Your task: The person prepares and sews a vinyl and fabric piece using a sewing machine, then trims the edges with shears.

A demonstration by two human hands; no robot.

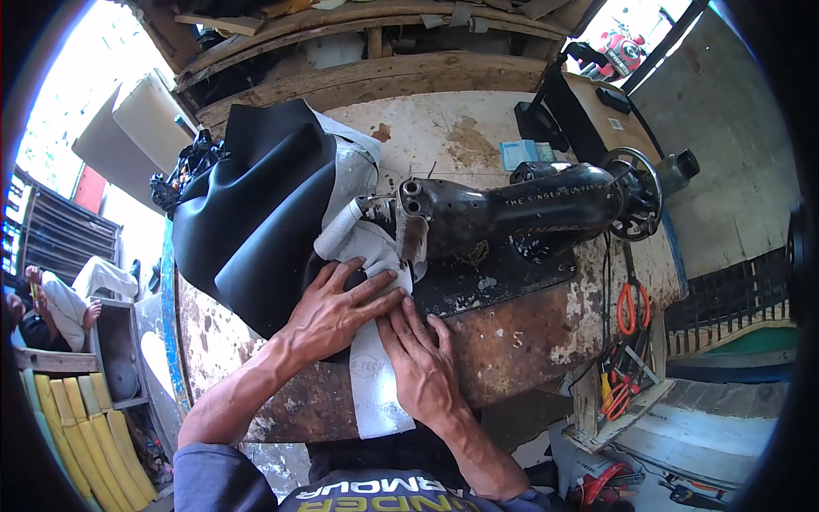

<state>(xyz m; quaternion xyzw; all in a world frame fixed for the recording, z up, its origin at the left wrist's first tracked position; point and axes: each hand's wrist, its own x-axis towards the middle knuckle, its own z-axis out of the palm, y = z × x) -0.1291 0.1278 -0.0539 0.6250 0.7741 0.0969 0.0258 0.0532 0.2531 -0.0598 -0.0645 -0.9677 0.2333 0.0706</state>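
A black sewing machine [512,209] stands on a worn wooden table, its needle end at the middle of the view. A large sheet of black leather-like material [264,205] with a pale backing lies bunched to the left of it. My left hand [341,299] rests on the material just before the needle end, fingers spread. Beside it my right hand [420,358] lies flat, fingers stretched toward the machine, on the edge of a white strip [375,392] that hangs over the table's front edge. The needle itself is hidden.
Orange-handled scissors [632,309] hang at the table's right, above a wooden tray [627,418] with tools. A blue banknote [517,155] lies behind the machine. A cardboard box [610,111] stands at the back right. Another person [68,299] sits at the far left, near yellow foam strips [90,435].
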